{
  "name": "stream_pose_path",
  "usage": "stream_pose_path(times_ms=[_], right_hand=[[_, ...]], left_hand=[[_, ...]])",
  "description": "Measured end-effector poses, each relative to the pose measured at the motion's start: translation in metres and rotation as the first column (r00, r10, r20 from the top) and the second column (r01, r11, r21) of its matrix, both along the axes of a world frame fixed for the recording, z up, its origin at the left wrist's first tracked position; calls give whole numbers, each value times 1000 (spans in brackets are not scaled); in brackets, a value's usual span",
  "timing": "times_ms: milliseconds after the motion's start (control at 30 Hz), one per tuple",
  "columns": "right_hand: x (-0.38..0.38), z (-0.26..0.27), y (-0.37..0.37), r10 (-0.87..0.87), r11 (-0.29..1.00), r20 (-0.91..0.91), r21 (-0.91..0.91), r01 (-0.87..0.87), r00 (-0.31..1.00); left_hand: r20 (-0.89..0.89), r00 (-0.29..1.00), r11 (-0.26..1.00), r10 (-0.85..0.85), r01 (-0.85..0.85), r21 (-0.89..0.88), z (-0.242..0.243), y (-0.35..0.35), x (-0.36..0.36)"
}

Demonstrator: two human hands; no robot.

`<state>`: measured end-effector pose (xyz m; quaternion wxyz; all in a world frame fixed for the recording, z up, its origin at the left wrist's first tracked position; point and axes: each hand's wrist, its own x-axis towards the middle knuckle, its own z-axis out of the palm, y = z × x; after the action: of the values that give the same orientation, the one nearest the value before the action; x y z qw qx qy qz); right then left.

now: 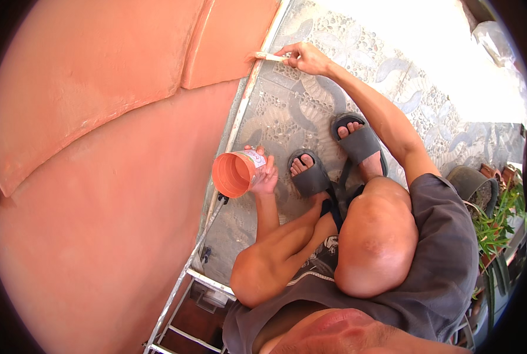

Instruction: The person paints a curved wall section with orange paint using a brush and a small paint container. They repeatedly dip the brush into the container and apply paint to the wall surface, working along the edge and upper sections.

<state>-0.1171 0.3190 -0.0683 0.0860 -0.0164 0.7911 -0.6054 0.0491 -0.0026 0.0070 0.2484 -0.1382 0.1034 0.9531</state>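
My right hand [307, 57] holds a paintbrush [270, 56] by its pale handle, with the arm stretched out over the floor. The bristles touch the lower edge of the orange-painted wall [228, 44], beside the light strip along its base. In my left hand [265, 172] is a plastic container [233, 175], tilted so that its open mouth shows; the inside is coated orange, and a label with writing is on its side. The container is close to the wall, above the base strip. How much paint is in it, I cannot tell.
A metal ladder [188, 261] lies or leans along the wall at the lower left. Sandalled feet rest on the pebble-patterned floor [316, 101]. Potted plants [495, 221] stand at the right, near a dark pot [469, 183].
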Motion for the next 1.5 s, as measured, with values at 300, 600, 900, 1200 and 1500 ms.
stream_pose_path(times_ms=[300,600,900,1200,1500], right_hand=[[-41,-5,112,-582,813,126,53,580,803],[6,7,13,215,966,83,131,-224,973],[-37,-2,82,-573,815,151,1,579,806],[46,6,-75,-99,992,15,74,97,995],[8,28,25,-161,986,97,49,157,982]], left_hand=[[-13,1000,1000,9,-9,-6,-6,-12,4],[-5,1000,1000,9,-9,12,-9,-6,4],[-87,995,999,39,-37,27,7,-13,7],[-99,990,995,100,-97,29,-4,-14,12],[-197,977,993,79,-60,99,-15,-9,1]])
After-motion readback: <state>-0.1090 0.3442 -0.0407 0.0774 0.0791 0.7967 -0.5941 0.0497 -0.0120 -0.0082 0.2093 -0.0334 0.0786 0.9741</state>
